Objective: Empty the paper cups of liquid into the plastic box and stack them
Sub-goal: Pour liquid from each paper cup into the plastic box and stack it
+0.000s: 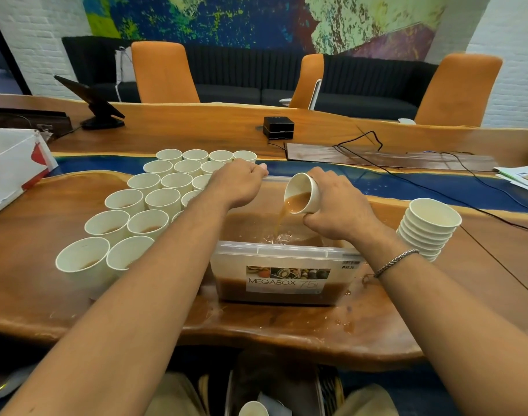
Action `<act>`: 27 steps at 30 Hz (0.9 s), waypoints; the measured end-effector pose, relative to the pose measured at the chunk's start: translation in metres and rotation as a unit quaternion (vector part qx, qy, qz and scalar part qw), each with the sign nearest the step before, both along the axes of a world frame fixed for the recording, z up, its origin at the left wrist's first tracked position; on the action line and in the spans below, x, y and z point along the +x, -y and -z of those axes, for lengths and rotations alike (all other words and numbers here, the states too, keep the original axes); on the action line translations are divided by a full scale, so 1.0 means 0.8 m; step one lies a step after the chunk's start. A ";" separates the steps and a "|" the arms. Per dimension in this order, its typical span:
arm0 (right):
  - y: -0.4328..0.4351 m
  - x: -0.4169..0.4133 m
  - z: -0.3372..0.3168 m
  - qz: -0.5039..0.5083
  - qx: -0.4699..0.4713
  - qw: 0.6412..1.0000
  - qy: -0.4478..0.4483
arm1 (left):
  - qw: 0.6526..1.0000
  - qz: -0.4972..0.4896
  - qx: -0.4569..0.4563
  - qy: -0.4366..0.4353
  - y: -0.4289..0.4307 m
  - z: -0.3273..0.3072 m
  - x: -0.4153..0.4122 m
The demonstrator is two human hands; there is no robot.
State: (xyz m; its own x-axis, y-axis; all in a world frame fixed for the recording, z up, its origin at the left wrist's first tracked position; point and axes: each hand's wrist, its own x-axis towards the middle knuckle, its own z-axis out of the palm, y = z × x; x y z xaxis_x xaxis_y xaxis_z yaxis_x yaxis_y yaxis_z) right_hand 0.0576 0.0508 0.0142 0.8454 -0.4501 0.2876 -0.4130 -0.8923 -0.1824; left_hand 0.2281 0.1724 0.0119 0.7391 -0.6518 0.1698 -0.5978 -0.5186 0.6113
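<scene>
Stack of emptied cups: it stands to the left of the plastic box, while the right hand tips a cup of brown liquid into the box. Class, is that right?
No. The head view shows the stack of emptied cups standing to the right of the plastic box, not the left. The rest holds: the right hand tips a cup of brown liquid into the box.

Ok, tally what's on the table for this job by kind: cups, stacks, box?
Loose white paper cups standing at left: 18 visible, more possibly hidden
White paper cup pouring in the right hand: 1
Stack of nested white paper cups: 1
Clear rectangular plastic box: 1
Total: 21
</scene>
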 end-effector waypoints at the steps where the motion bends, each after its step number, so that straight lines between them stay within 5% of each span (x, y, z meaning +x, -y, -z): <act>1: 0.000 0.000 0.000 0.000 0.001 1.000 0.000 | 1.000 0.000 -0.001 -0.001 0.000 0.000 0.000; 27: -0.004 -0.002 -0.003 -0.001 -0.026 1.000 -0.001 | 1.000 0.001 -0.001 0.001 -0.004 -0.005 -0.008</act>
State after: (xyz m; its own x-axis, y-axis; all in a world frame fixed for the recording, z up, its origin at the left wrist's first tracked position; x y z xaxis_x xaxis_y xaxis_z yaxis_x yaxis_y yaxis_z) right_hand 0.0563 0.0537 0.0167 0.8469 -0.4326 0.3091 -0.4114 -0.9015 -0.1347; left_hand 0.2220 0.1753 0.0161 0.7372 -0.6530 0.1733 -0.6007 -0.5161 0.6106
